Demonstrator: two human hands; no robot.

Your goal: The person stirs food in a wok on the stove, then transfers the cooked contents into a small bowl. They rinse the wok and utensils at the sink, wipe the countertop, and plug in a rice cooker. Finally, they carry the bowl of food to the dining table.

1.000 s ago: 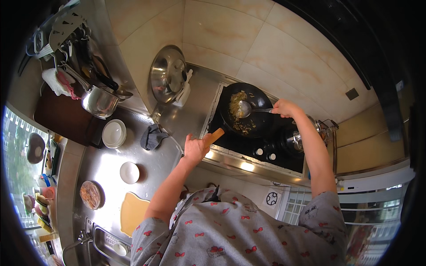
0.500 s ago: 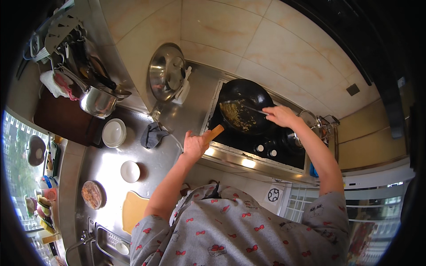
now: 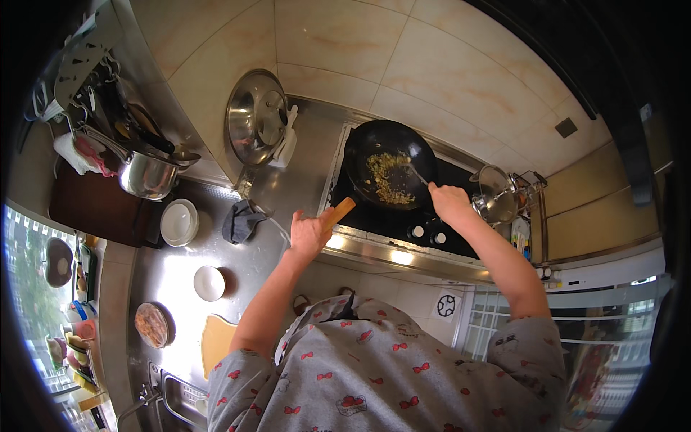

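Your left hand is closed around the wooden handle, at the near left of the wok. Your right hand, closed on the ladle, is just beside the wok's right rim; the ladle's head is hard to make out. Chopped food lies inside the wok, on the stove. A slack left grip could let the wok swing under a push; a hard sweep could spill food; hot metal could burn your bare knuckles. Beyond the wok's left, a lid leans against the wall.

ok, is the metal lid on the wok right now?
No, the metal lid stands off to the left of the uncovered wok.
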